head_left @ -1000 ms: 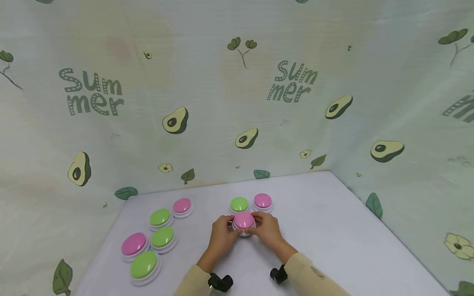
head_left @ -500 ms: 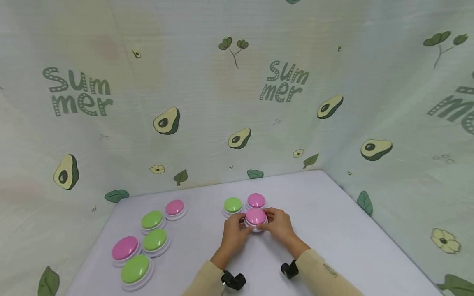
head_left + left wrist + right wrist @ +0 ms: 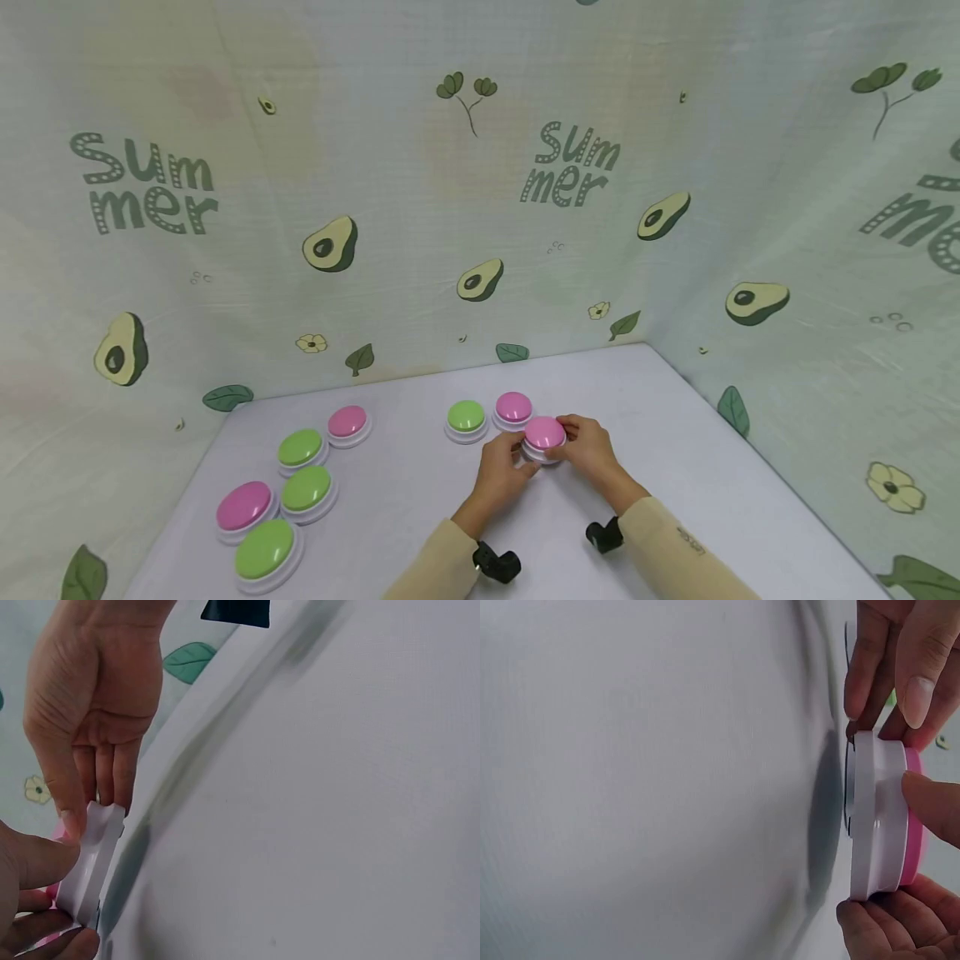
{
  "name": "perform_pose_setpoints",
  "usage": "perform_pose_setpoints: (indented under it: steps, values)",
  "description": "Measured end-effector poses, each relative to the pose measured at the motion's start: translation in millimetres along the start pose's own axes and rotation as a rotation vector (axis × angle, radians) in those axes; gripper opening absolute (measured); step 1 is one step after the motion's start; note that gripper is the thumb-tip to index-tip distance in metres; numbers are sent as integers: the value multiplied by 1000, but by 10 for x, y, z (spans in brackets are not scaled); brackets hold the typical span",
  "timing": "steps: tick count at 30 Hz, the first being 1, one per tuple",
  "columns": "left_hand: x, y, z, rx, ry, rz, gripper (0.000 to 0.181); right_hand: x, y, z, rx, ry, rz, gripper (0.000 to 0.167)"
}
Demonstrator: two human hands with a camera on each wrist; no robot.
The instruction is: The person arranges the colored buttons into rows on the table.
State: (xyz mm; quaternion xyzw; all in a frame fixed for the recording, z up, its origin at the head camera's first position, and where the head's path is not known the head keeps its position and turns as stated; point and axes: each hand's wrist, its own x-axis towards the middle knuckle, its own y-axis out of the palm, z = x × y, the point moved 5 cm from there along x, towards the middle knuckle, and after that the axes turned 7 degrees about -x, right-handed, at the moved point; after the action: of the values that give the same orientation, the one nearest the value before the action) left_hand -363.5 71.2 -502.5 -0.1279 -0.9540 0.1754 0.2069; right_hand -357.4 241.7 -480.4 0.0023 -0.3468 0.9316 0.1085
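A pink dome button [image 3: 543, 432] on a white round base is held just above the white table, near the right of the middle group. My right hand [image 3: 588, 447] grips it, thumb on the front and fingers round its right side. In the right wrist view the white base [image 3: 877, 817] shows a gap and shadow beside it. Fingers of my left hand [image 3: 501, 477] reach the base's left edge; its thumb [image 3: 917, 701] stands apart from the button. Behind are another pink button [image 3: 513, 406] and a green button [image 3: 466, 415].
Several green and pink buttons stand on the table's left side, among them a large green one [image 3: 264, 549], a pink one [image 3: 244, 505] and a far pink one [image 3: 347, 421]. A patterned cloth [image 3: 405, 192] rises behind and to the right of the table [image 3: 705, 467].
Both hands have moved right with the pink button, from in front of the green button to the right front of the other pink one. My left thumb has come away from it.
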Motion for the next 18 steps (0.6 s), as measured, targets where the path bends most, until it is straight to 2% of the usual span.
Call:
perform_pose_setpoints:
  steps: [6, 9, 18]
  values:
    - [65, 154, -9, -5, -100, 47, 56, 92, -78, -61, -18, 19, 11, 68]
    - [98, 228, -3, -6, -125, 70, 59, 145, -111, -79, -33, 24, 12, 69]
    - [229, 393, -32, -102, -136, 120, 68, 322, -139, -173, -45, 53, 21, 70]
